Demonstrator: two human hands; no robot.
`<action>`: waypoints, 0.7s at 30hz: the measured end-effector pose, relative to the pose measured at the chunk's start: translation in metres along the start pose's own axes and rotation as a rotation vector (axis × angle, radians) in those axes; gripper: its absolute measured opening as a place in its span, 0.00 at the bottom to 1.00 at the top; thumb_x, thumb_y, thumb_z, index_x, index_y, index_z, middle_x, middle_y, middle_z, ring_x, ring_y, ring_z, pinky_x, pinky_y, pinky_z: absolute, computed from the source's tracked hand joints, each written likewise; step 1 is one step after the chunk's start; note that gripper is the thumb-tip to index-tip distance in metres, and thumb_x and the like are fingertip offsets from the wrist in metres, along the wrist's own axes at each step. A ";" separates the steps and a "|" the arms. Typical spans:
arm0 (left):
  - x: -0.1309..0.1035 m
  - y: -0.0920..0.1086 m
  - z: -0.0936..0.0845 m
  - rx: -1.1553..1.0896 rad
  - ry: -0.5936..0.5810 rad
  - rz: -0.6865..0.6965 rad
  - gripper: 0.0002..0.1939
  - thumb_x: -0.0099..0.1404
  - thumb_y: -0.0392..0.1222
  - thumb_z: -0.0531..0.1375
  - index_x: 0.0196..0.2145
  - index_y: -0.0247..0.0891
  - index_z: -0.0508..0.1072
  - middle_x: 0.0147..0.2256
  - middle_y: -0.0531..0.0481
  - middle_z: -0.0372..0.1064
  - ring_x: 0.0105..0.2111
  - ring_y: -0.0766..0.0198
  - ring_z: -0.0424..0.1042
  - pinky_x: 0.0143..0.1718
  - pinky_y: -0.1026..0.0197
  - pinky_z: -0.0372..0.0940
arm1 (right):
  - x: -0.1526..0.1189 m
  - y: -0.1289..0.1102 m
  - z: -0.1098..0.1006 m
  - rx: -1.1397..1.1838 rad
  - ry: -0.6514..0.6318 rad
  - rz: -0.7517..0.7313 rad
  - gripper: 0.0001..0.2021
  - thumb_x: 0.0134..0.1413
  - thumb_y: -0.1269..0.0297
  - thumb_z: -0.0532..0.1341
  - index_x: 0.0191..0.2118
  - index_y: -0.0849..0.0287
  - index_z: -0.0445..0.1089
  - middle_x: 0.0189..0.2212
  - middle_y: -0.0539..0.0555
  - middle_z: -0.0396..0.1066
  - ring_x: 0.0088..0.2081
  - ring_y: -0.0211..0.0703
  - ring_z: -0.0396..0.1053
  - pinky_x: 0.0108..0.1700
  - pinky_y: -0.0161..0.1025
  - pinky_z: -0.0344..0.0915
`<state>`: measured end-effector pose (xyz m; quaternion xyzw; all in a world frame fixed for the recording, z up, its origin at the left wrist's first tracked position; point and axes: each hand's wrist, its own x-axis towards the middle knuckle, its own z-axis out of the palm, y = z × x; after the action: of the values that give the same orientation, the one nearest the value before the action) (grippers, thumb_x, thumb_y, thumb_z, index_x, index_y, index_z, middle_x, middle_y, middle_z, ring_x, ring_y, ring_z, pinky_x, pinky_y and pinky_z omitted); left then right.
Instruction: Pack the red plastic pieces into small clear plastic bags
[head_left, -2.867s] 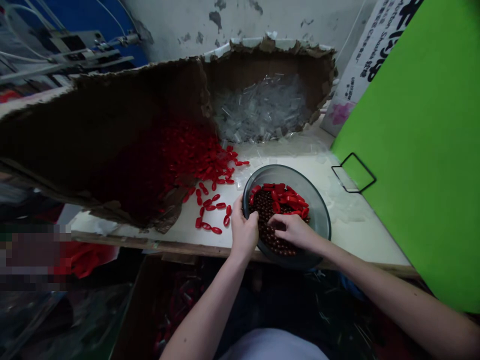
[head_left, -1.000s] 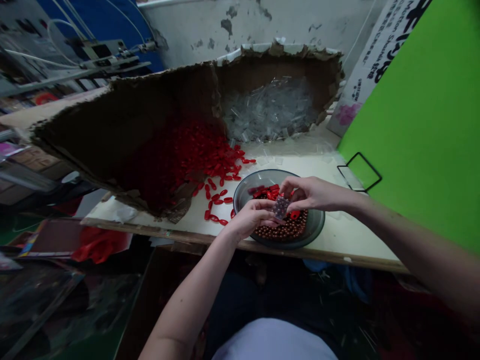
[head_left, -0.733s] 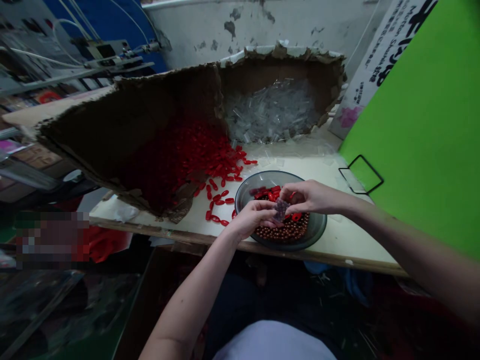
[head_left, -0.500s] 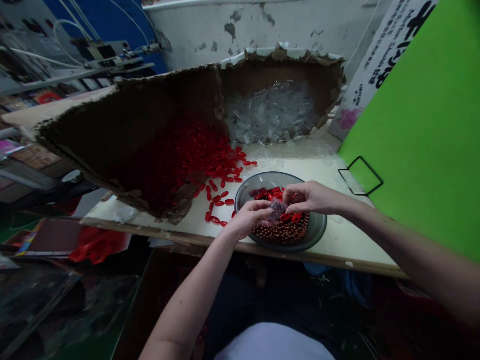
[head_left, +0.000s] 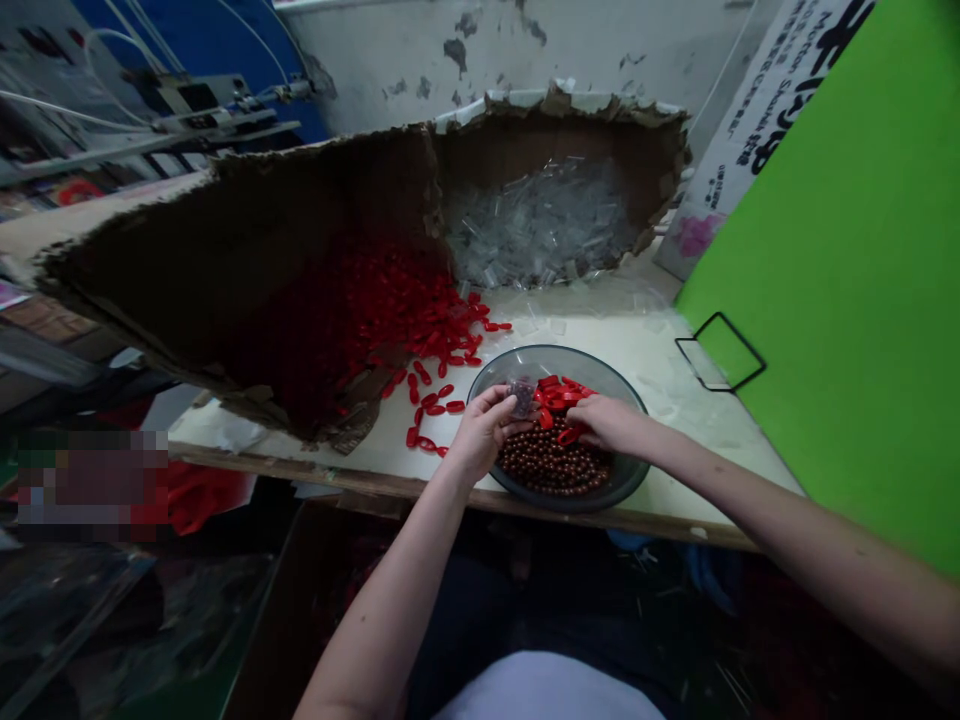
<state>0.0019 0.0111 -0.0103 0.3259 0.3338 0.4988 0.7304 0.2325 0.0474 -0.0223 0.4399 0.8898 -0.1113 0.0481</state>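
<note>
My left hand (head_left: 487, 428) pinches a small clear plastic box (head_left: 523, 398) over the left side of a grey see-through bowl (head_left: 634, 478). Something dark shows inside that box. My right hand (head_left: 606, 425) reaches into the right side of the bowl, its fingers closed on a red oval plastic piece (head_left: 568, 437). Under the hands lie strands of brown beads (head_left: 555, 465), with more red pieces (head_left: 559, 392) heaped behind them in the bowl. The tips of the right fingers are partly hidden.
Behind the bowl, a torn cardboard box (head_left: 330, 165) lies open toward me, with red pieces (head_left: 390, 300) spilling onto the white table (head_left: 720, 470) and clear plastic boxes (head_left: 547, 225) piled on its right. A green panel (head_left: 847, 300) with a black wire stand (head_left: 720, 350) borders the right side.
My hands have moved apart. The left has drawn the clear box a little left and up; the right has left the box and gone down to the red pieces in the bowl.
</note>
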 end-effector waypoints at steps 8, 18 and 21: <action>0.000 -0.004 0.002 0.075 0.019 0.006 0.15 0.52 0.43 0.66 0.36 0.34 0.69 0.32 0.48 0.74 0.29 0.64 0.75 0.33 0.65 0.67 | 0.003 0.001 0.002 0.041 0.091 0.013 0.07 0.54 0.61 0.59 0.35 0.60 0.69 0.31 0.58 0.75 0.35 0.49 0.72 0.38 0.41 0.64; 0.004 -0.012 0.015 0.208 0.011 -0.048 0.15 0.55 0.44 0.64 0.36 0.32 0.70 0.31 0.47 0.74 0.26 0.67 0.74 0.29 0.67 0.66 | -0.012 -0.030 -0.032 0.630 0.715 0.066 0.10 0.55 0.60 0.61 0.42 0.55 0.72 0.38 0.52 0.75 0.38 0.42 0.73 0.43 0.39 0.68; 0.006 -0.014 0.016 0.172 -0.003 -0.072 0.16 0.54 0.45 0.65 0.37 0.32 0.70 0.32 0.46 0.74 0.26 0.66 0.74 0.29 0.66 0.67 | -0.010 -0.038 -0.029 0.630 0.719 -0.058 0.09 0.57 0.63 0.60 0.43 0.54 0.73 0.40 0.53 0.74 0.42 0.43 0.71 0.47 0.41 0.67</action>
<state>0.0234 0.0102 -0.0134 0.3758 0.3857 0.4412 0.7178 0.2087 0.0245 0.0138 0.4188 0.7849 -0.2175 -0.4015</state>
